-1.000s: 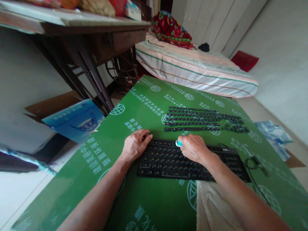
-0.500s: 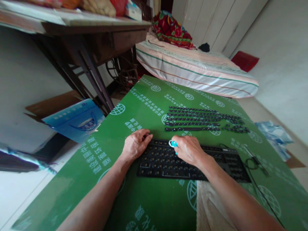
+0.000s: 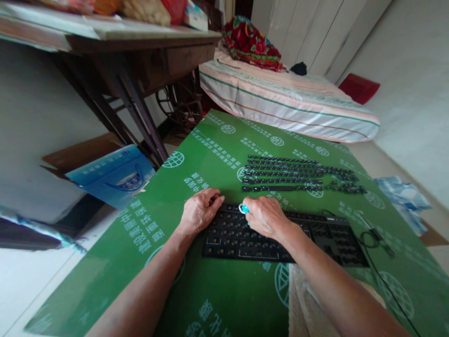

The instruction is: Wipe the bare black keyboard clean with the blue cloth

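From the head camera I see my left grip (image 3: 201, 213) curled shut over the corner of the black plastic keyboard (image 3: 315, 234) on the green printed bench (image 3: 217, 299), while my right grip (image 3: 266, 217) clasps a small turquoise plastic tool (image 3: 242, 208) above its top rows.

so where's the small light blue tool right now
In the head view, the small light blue tool sits in the right hand over the far edge of the black keyboard, beside the left hand.
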Demonstrator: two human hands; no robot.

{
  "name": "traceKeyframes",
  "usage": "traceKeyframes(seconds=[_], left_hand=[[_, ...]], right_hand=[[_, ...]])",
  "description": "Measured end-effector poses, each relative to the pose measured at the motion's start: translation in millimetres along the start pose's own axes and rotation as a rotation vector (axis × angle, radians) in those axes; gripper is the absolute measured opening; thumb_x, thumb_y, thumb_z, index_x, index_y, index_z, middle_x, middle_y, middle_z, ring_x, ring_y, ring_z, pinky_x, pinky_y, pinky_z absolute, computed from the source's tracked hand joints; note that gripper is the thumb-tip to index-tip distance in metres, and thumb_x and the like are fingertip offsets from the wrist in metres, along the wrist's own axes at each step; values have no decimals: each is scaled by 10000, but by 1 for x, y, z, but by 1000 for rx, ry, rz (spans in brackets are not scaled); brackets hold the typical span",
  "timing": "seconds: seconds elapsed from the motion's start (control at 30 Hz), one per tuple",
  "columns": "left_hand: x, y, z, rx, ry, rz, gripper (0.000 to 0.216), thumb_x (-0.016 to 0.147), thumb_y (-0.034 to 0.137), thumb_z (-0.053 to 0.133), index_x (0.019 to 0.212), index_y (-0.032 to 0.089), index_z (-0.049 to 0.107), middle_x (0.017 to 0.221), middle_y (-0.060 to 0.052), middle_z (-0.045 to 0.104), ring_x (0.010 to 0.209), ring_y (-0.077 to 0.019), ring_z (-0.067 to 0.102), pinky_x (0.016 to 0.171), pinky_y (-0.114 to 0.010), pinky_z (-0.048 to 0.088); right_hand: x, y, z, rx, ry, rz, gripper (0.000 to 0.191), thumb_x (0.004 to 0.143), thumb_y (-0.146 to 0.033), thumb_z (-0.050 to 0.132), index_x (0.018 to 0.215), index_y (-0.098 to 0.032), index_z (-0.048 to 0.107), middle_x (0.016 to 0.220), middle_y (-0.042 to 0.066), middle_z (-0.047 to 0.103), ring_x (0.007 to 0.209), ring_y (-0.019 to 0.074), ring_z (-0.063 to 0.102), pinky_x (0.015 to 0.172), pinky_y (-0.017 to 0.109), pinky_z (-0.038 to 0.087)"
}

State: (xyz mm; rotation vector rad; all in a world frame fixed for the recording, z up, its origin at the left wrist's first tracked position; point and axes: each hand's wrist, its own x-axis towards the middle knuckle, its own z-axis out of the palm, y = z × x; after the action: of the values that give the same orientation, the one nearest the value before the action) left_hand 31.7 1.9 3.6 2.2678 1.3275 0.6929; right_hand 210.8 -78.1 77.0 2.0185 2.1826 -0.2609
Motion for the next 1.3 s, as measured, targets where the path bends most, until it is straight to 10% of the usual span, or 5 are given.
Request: traceKeyframes(seconds=[1.3], left_hand=[[3, 3, -4, 16, -16, -47, 442, 823, 547, 407, 974, 204, 643, 902, -36, 712, 857, -191, 664, 772, -287, 501]], right_hand=[[2, -7, 1, 94, 71, 13, 217, 824, -166, 466, 936, -196, 649, 850, 76, 724, 825, 218, 678, 708, 307, 462]])
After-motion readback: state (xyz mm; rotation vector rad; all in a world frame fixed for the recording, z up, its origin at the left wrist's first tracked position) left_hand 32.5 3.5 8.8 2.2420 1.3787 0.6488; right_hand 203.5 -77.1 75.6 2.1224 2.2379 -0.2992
